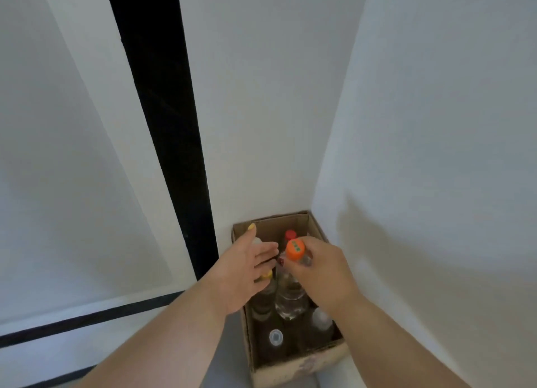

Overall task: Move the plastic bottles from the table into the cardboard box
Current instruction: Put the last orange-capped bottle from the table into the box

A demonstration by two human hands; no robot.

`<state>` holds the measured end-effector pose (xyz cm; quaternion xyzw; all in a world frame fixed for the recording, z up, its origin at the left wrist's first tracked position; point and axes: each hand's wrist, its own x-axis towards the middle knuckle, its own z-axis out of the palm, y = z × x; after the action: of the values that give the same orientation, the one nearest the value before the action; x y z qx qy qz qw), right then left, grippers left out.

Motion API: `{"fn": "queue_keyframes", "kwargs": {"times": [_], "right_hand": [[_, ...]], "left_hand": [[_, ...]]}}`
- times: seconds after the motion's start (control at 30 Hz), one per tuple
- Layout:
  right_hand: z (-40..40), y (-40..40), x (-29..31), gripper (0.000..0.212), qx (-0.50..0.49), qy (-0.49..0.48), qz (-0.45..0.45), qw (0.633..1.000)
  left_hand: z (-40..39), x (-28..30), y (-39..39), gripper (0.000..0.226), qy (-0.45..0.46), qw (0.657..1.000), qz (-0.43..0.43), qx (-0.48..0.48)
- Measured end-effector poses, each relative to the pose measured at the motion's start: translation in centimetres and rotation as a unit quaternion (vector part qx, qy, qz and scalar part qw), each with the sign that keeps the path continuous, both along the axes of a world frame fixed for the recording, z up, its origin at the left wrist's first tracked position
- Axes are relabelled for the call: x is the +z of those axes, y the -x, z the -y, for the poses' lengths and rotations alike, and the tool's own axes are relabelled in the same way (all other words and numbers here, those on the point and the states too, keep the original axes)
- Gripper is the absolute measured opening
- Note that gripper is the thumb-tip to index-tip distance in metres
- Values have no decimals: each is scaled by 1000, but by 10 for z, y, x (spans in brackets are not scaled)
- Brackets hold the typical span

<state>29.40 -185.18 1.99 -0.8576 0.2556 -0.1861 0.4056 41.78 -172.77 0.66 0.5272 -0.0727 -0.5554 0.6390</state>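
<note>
An open cardboard box point(302, 364) stands on the floor in a wall corner, with several clear plastic bottles upright inside. My right hand point(322, 267) grips the neck of a clear bottle with an orange cap point(295, 250), held upright over the box's middle. My left hand point(247, 267) hovers over the box's left side, fingers spread, holding nothing. Other bottles inside show a red cap point(290, 234), a yellow cap point(267, 275) and a white cap point(276, 337). The table is out of sight.
White walls close the box in at the back and right. A black vertical strip point(174, 155) runs down the wall to the left, and a black band point(87, 318) crosses low on the left. Grey floor shows at the box's left.
</note>
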Motion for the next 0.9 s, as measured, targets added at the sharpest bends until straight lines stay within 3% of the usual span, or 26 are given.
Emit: {"fn": "queue_keyframes", "kwargs": {"times": [0.2,0.4,0.9], "right_hand": [[15,-13,-68,12,26,17,-151,988],[24,-19,-96,20,32,69,-260,963],[24,-26,-108,14,60,157,-327,930]], "left_hand": [[14,-27,-8,73,-53,998,-16,-1],[17,-46,-15,69,-75,996,-40,5],[18,-69,-12,66,-99,994,-33,-14]]}}
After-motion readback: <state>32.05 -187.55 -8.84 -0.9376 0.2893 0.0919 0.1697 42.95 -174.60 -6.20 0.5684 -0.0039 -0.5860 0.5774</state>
